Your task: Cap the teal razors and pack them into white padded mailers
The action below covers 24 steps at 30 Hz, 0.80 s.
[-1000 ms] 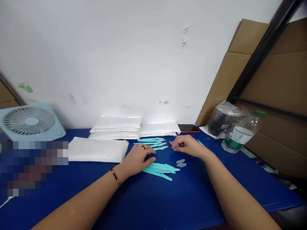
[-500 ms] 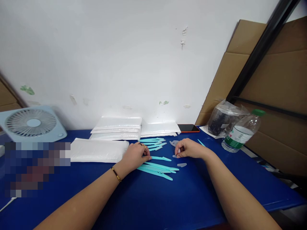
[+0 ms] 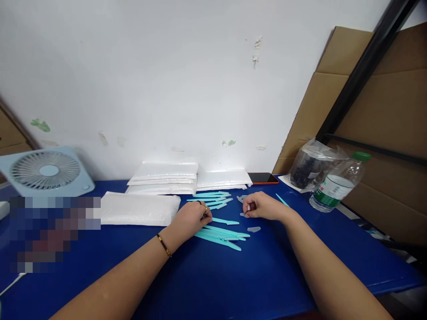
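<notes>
Pinches a slim, taper-tipped turquoise eyebrow razor (image 3: 227,221) mid-frame in the closed fingers of the left hand (image 3: 192,218). Bunches the right hand (image 3: 262,206) near a translucent blade cover (image 3: 254,229); cannot tell its hold. At right, shows a dark-filled clear bag (image 3: 310,155) and green-capped bottle (image 3: 337,186) with illegible green-and-white label (image 3: 330,192).

I can't read a single word: the bottle (image 3: 338,181) wears a white-and-green label (image 3: 332,191) with a tiny red mark, print too small, and the pale patch (image 3: 312,163) beside that bottle is illegible.
</notes>
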Tool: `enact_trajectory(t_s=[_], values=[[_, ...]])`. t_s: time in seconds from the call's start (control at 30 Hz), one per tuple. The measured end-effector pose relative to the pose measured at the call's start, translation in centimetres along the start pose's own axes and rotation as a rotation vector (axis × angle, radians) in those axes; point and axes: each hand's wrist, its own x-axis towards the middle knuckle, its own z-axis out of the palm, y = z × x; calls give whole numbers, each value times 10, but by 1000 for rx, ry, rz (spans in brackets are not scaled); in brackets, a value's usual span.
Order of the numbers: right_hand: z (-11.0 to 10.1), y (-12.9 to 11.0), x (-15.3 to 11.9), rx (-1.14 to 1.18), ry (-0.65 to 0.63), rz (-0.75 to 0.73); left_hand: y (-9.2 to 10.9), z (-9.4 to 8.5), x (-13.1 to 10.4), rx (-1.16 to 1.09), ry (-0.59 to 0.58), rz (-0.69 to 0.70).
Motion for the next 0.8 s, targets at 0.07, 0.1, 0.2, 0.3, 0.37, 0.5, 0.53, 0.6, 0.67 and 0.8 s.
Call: enact_trajectory(t_s=[0.07,0.1,0.2,0.3,0.37,0.5,0.53,0.6,0.67,0.8], values=[[1,-1,0,-4,13,-16,-3,1,1,4,6,-7],[2,-2,0,-10,23,-23,-4,1,1,10,12,-4],[6,-4,1,-49,43,-59,-9,2,1,22,40,0],[8,-9,-1,-85,15,-110,-11,2,1,30,59,-7],[7,-13,-3,-79,-11,-128,-11,1,1,35,61,-12],[6,-14,-5,10,-63,-61,-10,-1,1,-1,60,-28],[6,-13,-4,46,-73,-23,-11,-2,1,-20,57,-37],[8,-11,-2,104,-67,44,-13,-2,1,-67,48,-61],[12,-9,1,124,-42,50,-16,-1,2,-117,40,-86],[21,-10,12,42,61,-86,-23,4,7,-189,21,-135]])
